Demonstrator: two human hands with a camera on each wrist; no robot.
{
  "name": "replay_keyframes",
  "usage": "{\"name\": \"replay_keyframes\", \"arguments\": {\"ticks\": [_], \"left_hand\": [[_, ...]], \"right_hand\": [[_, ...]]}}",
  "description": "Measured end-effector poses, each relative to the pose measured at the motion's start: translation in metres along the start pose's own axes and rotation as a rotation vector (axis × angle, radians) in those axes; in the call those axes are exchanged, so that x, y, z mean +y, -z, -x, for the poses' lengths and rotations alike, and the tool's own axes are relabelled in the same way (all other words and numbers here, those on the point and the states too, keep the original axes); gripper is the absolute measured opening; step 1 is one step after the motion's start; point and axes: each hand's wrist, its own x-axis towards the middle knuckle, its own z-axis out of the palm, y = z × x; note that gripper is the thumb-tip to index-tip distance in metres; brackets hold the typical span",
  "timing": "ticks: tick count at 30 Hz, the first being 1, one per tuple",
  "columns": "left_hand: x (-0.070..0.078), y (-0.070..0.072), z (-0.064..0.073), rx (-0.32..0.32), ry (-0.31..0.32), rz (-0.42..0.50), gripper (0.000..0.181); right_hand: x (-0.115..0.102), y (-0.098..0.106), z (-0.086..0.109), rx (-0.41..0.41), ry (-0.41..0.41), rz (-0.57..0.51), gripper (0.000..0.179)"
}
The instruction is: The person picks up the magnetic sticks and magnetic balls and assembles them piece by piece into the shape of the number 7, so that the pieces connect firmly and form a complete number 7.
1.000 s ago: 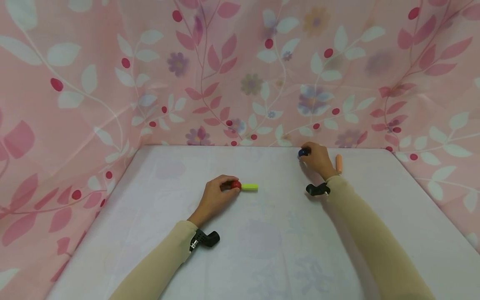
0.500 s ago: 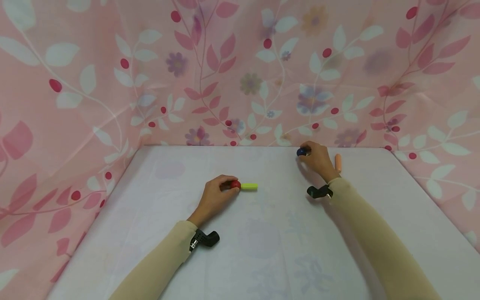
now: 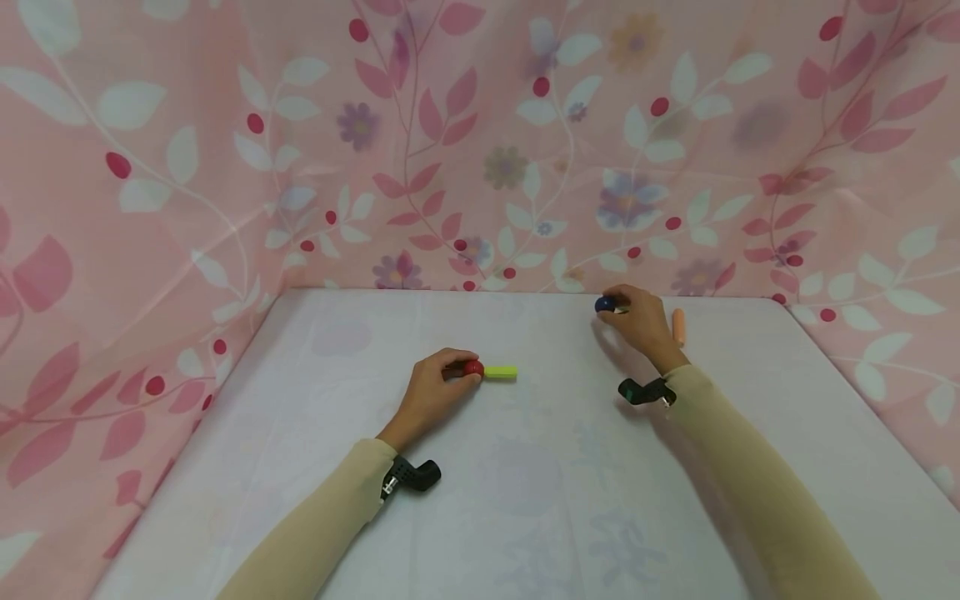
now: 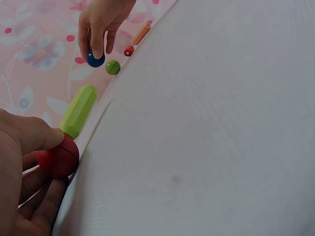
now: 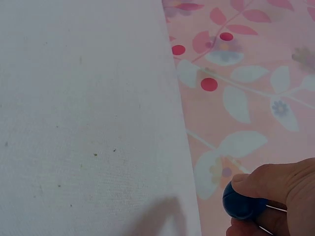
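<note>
My left hand (image 3: 433, 390) holds a grooved red ball (image 4: 59, 158) between thumb and fingers, left of the middle of the white table. Right against the ball, a ribbed yellow-green stick (image 3: 500, 372) points away to the right. Near the far edge, my right hand (image 3: 643, 320) pinches a dark blue ball (image 3: 604, 305), which also has a groove (image 5: 239, 202) in the right wrist view. In the left wrist view a green ball (image 4: 113, 67) lies just past the blue one; in the head view my right hand hides it.
An orange stick (image 3: 678, 327) lies right of my right hand. Beside it in the left wrist view is a small red piece (image 4: 129, 51) with a pale spot. Pink floral cloth (image 3: 502, 167) rises behind the white tabletop (image 3: 510, 500) and along both sides.
My right wrist and sleeve have shifted slightly right and nearer, while the fingers stay on the blue ball. My left hand keeps its place on the red ball.
</note>
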Motion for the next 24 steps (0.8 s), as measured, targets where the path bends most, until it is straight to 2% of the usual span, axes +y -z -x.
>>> {"name": "replay_keyframes", "arguments": {"ticks": [17,24], "left_hand": [[0.002,0.001,0.001,0.002,0.008,-0.003,0.03],[0.003,0.001,0.0,-0.008,0.006,0.027,0.031]], "right_hand": [[-0.016,-0.004,0.019,0.014,0.064,-0.035,0.04],[-0.024,-0.003,0.024,0.024,0.072,-0.041,0.04]]}}
